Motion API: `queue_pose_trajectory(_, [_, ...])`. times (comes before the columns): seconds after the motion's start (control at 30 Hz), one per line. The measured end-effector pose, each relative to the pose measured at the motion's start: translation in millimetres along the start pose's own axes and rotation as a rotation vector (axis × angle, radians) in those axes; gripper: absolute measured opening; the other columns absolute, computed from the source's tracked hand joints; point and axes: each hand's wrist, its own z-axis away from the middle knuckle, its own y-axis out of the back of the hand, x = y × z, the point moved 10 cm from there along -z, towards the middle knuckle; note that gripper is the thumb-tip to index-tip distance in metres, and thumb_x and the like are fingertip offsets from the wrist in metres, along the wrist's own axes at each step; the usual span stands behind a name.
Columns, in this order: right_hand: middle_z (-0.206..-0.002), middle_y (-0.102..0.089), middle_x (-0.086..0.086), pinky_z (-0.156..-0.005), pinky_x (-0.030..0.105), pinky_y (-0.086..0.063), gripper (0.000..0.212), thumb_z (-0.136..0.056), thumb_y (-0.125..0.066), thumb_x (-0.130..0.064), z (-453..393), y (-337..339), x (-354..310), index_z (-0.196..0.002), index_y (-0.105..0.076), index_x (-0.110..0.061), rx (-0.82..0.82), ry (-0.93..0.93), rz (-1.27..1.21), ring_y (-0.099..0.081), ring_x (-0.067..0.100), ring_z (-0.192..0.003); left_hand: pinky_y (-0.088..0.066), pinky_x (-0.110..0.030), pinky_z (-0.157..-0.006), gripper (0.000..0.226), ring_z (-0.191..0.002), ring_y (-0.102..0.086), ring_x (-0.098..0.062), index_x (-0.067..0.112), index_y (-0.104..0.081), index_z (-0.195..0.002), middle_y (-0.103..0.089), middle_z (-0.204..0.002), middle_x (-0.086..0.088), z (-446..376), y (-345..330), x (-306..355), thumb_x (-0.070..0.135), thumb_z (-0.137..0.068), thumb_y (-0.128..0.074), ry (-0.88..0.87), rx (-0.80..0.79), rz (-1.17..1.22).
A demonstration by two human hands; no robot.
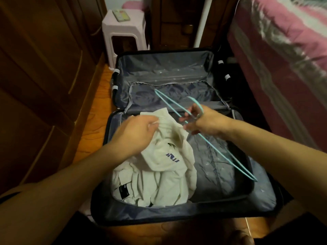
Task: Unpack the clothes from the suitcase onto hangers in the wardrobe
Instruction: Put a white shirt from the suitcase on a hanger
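An open dark suitcase point(261, 197) with grey lining lies flat on the floor. White clothes point(159, 175) are heaped in the left part of its near half. My left hand point(138, 133) grips a fold of a white garment with blue lettering at the top of the heap. My right hand point(203, 122) holds a thin light-blue hanger point(228, 159) near its hook, above the suitcase. The hanger's long bar runs from the far half toward the near right corner. The far half of the suitcase holds only its lining.
Dark wooden wardrobe doors point(40, 71) stand along the left. A white plastic stool point(123, 32) with a remote on top stands beyond the suitcase. A bed with a pink cover point(283, 41) runs along the right. Wooden floor point(95, 124) shows between wardrobe and suitcase.
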Motion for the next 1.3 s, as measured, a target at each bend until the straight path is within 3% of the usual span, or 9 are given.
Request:
queue_pose_trajectory(0.17, [-0.086,-0.061,-0.003,-0.071,0.041,-0.050,0.043,-0.074,-0.083,-0.040,6.9,-21.7,-64.9,-0.091,-0.048,-0.024,0.067,0.259,0.235,-0.055,0.015,-0.075,-0.056,-0.036,-0.087,0.022,-0.096,-0.069,-0.003,0.041,-0.072,-0.115,-0.075,-0.101,0.019,7.4,76.5,56.7,0.032,-0.099,-0.058,-0.222,0.141,0.274])
queue_pose_trajectory(0.3, [-0.081,-0.061,-0.001,-0.066,0.039,-0.045,0.025,-0.083,-0.070,-0.035,10.7,37.1,-119.6,-0.083,-0.048,-0.023,0.325,0.365,0.414,-0.059,0.024,-0.078,-0.048,-0.011,-0.083,0.023,-0.095,-0.064,0.013,0.030,-0.078,-0.105,-0.074,-0.097,0.027,-1.9,150.2,88.2,0.014,-0.098,-0.063,-0.304,0.132,0.298])
queue_pose_trajectory(0.37, [-0.090,-0.065,0.006,-0.070,0.041,-0.050,0.018,-0.086,-0.067,-0.026,8.6,78.5,-139.2,-0.092,-0.051,-0.019,0.406,0.307,0.593,-0.061,0.030,-0.086,-0.049,-0.014,-0.084,0.023,-0.089,-0.065,0.012,0.033,-0.078,-0.096,-0.075,-0.091,0.023,-19.4,190.1,103.8,0.013,-0.096,-0.066,-0.318,0.149,0.250])
queue_pose_trajectory(0.63, [-0.094,-0.064,0.012,-0.076,0.037,-0.051,0.025,-0.076,-0.056,-0.023,95.8,281.1,-369.0,-0.098,-0.063,-0.012,0.872,0.430,0.318,-0.059,0.031,-0.090,-0.047,-0.008,-0.066,0.015,-0.075,-0.067,0.001,0.026,-0.073,-0.100,-0.074,-0.084,0.007,-50.2,418.5,251.5,0.019,-0.087,-0.079,-0.453,0.204,0.052])
queue_pose_trajectory(0.8, [-0.079,-0.063,0.009,-0.048,0.022,-0.044,0.009,-0.083,-0.064,-0.009,154.7,351.3,-472.0,-0.092,-0.064,-0.011,0.849,0.533,0.148,-0.062,0.026,-0.071,-0.055,-0.019,-0.080,0.033,-0.100,-0.072,-0.014,0.020,-0.078,-0.105,-0.074,-0.112,0.000,-29.5,514.9,311.1,-0.007,-0.090,-0.066,-0.511,0.170,0.308])
queue_pose_trajectory(0.93, [-0.091,-0.070,0.018,-0.055,0.031,-0.059,0.015,-0.083,-0.069,-0.008,142.4,328.4,-442.8,-0.098,-0.068,-0.007,0.603,0.259,0.511,-0.068,0.028,-0.073,-0.059,-0.037,-0.088,0.050,-0.100,-0.071,-0.019,0.034,-0.081,-0.091,-0.077,-0.103,0.002,-57.9,492.2,288.5,-0.008,-0.089,-0.055,-0.256,0.153,-0.243])
queue_pose_trajectory(1.03, [-0.097,-0.068,0.014,-0.073,0.034,-0.054,0.024,-0.088,-0.066,-0.008,130.9,317.8,-398.7,-0.112,-0.068,-0.004,0.543,0.080,0.678,-0.063,0.027,-0.081,-0.054,-0.034,-0.085,0.051,-0.102,-0.066,-0.029,0.036,-0.072,-0.120,-0.069,-0.121,-0.002,-69.5,444.7,262.9,0.002,-0.091,-0.048,-0.077,0.215,-0.564])
queue_pose_trajectory(1.17, [-0.089,-0.065,0.011,-0.053,0.025,-0.044,0.023,-0.088,-0.062,-0.007,131.5,333.7,-386.1,-0.110,-0.067,-0.004,0.710,0.053,0.841,-0.057,0.025,-0.074,-0.055,-0.032,-0.057,0.049,-0.064,-0.065,-0.023,0.018,-0.065,-0.127,-0.063,-0.081,-0.005,-51.7,404.5,267.6,0.002,-0.085,-0.044,-0.105,0.382,-0.406])
queue_pose_trajectory(1.3, [-0.094,-0.063,0.012,-0.071,0.032,-0.044,0.025,-0.086,-0.064,-0.011,117.7,354.8,-376.5,-0.109,-0.068,-0.001,0.821,0.048,0.867,-0.057,0.028,-0.085,-0.060,-0.033,-0.051,0.032,-0.052,-0.071,-0.030,0.002,-0.065,-0.103,-0.069,-0.058,-0.016,-39.1,376.2,276.7,0.003,-0.079,-0.045,-0.109,0.286,-0.219])
